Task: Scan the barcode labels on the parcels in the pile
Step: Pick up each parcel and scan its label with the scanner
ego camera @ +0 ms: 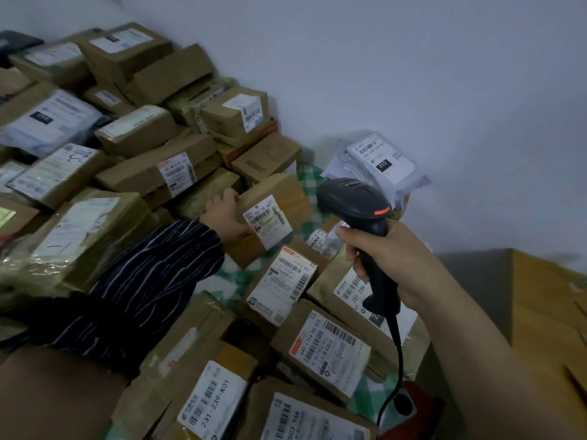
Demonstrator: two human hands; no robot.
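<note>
Readable labels in the pile [133,131] include "231-239-K01" on a front parcel [178,360], "642 L714 00 015" on a carton [330,347] and "010" on a white mailer [381,163]. The taped brown parcels lie heaped on a green-checked cloth [309,179] against a pale wall [413,74]. The left hand [224,214] curls its fingers round a small box [279,192] labelled "005 101 16", and just to its right the right hand [397,262] grips a black scanner [355,201] with an orange strip.
</note>
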